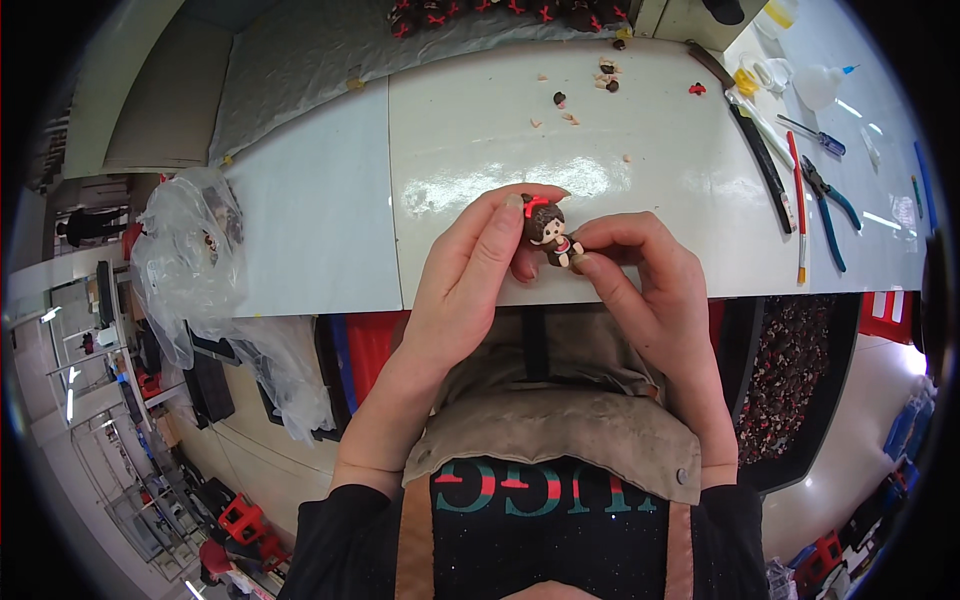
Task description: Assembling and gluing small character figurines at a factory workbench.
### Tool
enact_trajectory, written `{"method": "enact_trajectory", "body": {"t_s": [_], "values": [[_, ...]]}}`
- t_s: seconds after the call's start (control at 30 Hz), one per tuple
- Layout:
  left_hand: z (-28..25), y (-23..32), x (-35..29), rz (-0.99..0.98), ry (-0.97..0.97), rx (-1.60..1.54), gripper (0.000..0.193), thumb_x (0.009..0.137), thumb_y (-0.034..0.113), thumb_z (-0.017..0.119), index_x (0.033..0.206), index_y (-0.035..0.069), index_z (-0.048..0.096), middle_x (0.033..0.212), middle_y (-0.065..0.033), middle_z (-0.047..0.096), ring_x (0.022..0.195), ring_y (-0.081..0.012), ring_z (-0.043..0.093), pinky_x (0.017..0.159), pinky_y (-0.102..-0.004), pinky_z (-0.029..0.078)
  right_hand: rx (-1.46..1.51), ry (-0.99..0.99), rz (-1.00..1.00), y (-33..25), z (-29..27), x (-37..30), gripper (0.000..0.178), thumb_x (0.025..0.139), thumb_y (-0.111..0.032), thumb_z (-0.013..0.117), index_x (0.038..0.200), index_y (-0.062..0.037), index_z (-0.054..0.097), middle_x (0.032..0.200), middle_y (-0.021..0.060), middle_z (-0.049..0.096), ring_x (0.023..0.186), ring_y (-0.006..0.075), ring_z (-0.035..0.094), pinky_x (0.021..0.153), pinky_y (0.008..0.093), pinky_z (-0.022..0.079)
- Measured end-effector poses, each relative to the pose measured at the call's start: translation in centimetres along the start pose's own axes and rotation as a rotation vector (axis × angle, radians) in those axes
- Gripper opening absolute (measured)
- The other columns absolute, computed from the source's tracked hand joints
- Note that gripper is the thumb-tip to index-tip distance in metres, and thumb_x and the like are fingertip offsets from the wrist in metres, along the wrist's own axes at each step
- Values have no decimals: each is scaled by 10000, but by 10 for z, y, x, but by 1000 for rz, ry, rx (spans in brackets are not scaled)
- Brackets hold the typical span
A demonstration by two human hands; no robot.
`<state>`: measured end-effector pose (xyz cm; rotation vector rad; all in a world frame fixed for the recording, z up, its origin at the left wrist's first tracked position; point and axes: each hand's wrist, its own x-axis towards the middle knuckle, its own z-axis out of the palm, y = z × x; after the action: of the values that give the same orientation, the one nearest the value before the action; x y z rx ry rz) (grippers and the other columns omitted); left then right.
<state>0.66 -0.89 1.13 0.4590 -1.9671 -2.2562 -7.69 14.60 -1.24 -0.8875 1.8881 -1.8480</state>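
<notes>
We note left hand (478, 268) and right hand (652, 280) pinching one brown, doll-shaped, plastic-looking figurine (548, 226); likely light, stiff; grip torso (561, 247).

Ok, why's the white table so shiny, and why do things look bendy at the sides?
Head view: light reflects off the glossy white tabletop; head view again: the fisheye lens bends straight edges near the picture's rim, though the small brown-haired doll figurine looks fairly sharp.

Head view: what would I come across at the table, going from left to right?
Clear plastic bag, left hand, small brown-haired figurine, right hand, long black tool, slim red tool, blue-handled pliers.
</notes>
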Motion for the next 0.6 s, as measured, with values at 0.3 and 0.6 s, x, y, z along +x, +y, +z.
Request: {"method": "enact_trajectory", "body": {"t_s": [0.3, 0.6], "values": [[-2, -2, -1, 10, -7, -3, 386, 1019, 258, 354, 1262, 14, 528, 941, -12, 515, 798, -73, 465, 744, -224, 408, -7, -47, -35, 0, -2, 1, 157, 817, 17, 651, 956, -21, 592, 908, 67, 628, 785, 162, 642, 696, 266, 526], [-5, -2, -2, 20, -59, 33, 412, 921, 113, 392, 1313, 50, 504, 1044, -40, 439, 927, -105, 469, 823, -240, 409, -44, -72, -89, -2, -1, 2, 204, 767, 99, 647, 925, -5, 572, 956, 81, 609, 878, 167, 622, 765, 266, 532]]}}
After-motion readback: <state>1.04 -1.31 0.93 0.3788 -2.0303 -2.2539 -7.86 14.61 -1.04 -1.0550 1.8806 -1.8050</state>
